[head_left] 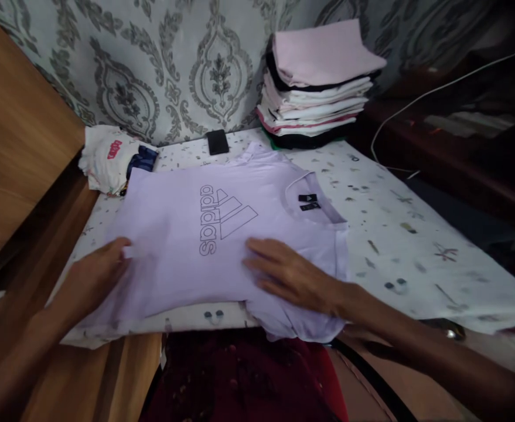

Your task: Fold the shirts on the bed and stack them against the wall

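A lavender T-shirt [173,205] with an outlined adidas print lies spread on a table with a white patterned cover, its collar toward the right and its hem toward the left. My left hand [96,275] is closed at the hem's near-left part, thumb and fingers pinching the fabric, slightly blurred. My right hand [290,272] rests on the shirt's near side below the print, palm down with its fingers apart. The near sleeve is bunched beside the right wrist, over the table's front edge.
A tall stack of folded clothes [319,94] stands at the back right. A black flat object [217,142] lies at the back middle, and crumpled white and navy clothes [108,155] at the back left. The patterned cover [398,246] extends right; a pale cable [398,108] hangs beyond.
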A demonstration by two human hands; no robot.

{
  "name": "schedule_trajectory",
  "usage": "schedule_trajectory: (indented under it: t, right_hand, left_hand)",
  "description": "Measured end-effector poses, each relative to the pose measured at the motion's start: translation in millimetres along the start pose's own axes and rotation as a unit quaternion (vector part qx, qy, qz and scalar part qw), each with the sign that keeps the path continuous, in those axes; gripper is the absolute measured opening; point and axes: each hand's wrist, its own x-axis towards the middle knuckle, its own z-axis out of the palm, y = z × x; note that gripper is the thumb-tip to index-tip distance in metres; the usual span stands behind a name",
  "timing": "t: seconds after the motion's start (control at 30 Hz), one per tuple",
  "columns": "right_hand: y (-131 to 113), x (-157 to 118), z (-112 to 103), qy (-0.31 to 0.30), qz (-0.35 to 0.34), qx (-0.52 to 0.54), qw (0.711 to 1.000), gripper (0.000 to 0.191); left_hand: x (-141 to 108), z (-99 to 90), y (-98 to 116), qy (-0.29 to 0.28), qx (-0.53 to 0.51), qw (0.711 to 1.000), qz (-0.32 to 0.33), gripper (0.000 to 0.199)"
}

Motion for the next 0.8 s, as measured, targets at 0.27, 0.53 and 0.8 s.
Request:
schedule_trajectory:
  t: [0.27, 0.53, 0.8]
  right_hand:
    - [-61.0, -46.9, -3.3, -0.067, -0.028, 0.114, 0.991, 0.029]
    - [-33.9, -33.3, -20.8, -0.031, 0.078, 0.163, 0.983, 0.041]
    - [93.1, 65.5, -37.6, -0.012, 0.124, -0.018, 0.992, 0.043]
  left_hand:
    - [17.5, 54.5, 119.2, -0.041, -0.06, 0.902, 0.426, 0.041]
    - [30.9, 80.6, 104.2, 0.027, 0.018, 0.864, 0.502, 0.06]
    - [111.5, 80.0, 54.8, 0.105, 0.038, 0.92, 0.375, 0.051]
